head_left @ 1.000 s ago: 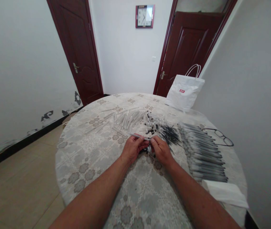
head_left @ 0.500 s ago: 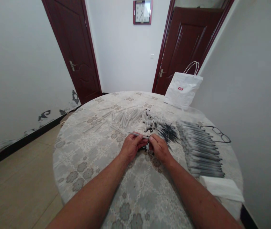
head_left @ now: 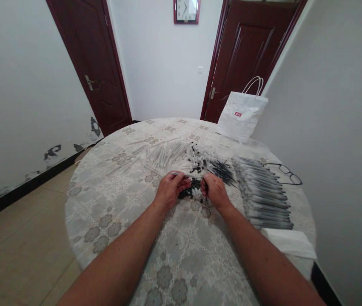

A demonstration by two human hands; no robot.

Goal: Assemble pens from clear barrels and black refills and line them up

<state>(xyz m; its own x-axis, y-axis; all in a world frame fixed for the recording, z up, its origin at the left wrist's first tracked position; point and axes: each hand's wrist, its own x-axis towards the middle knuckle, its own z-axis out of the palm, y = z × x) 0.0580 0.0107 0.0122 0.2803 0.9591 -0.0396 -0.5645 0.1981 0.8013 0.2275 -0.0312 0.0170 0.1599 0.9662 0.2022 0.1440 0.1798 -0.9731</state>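
Note:
A thin, pale pen barrel [head_left: 187, 175] lies level between my two hands above the table. Closed around its left part is my left hand [head_left: 169, 189], thumb on top. My right hand [head_left: 215, 189] pinches at the right end; its fingertips hide whether a smaller part is there. Below and between the hands lie small black pieces [head_left: 185, 193] with a few white ones. Just beyond is a heap of clear pen barrels [head_left: 168, 154]. Dark, thin pen refills [head_left: 223, 172] are piled beyond my right hand, beside small white and black parts [head_left: 201, 157].
Stacked grey pens [head_left: 268, 193] form a long row at the right, with eyeglasses [head_left: 284, 170] beyond them. A white paper bag [head_left: 243, 114] stands at the back right. Folded white material [head_left: 289, 243] lies at the right edge of the round, cloth-covered table [head_left: 110, 263].
My hands have drawn slightly apart, uncovering more of the black pieces between them. The pen barrel has turned closer to level. The whole view has shifted a little.

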